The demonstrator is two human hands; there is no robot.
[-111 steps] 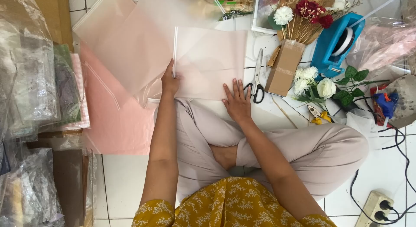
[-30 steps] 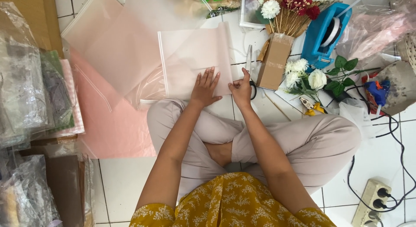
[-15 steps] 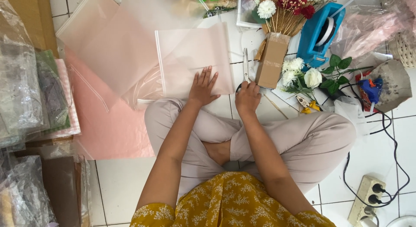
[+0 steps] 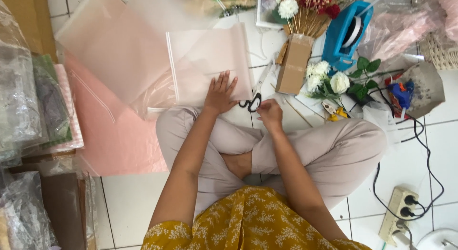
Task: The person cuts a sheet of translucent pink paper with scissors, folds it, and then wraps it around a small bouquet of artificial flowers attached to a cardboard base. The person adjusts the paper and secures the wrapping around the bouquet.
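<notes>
I sit cross-legged on a white tiled floor. My left hand [image 4: 220, 93] lies flat, fingers spread, on a folded sheet of pale pink translucent wrapping paper [image 4: 205, 59] in front of my knees. My right hand [image 4: 270, 112] is curled at the black handles of a pair of scissors [image 4: 254, 98] lying just right of the sheet; its fingers touch the handles, and the scissors still rest on the floor.
More pink sheets [image 4: 109, 130] spread to the left beside stacked plastic-wrapped packs [image 4: 28, 102]. A small cardboard box [image 4: 293, 63], white artificial flowers [image 4: 329, 80], a blue tape dispenser [image 4: 346, 35], and a power strip [image 4: 398, 214] with black cables sit on the right.
My left hand slid from the sheet's left edge to its lower right part. My right hand left the paper and moved right to the scissors' handles. The view shifted slightly.
</notes>
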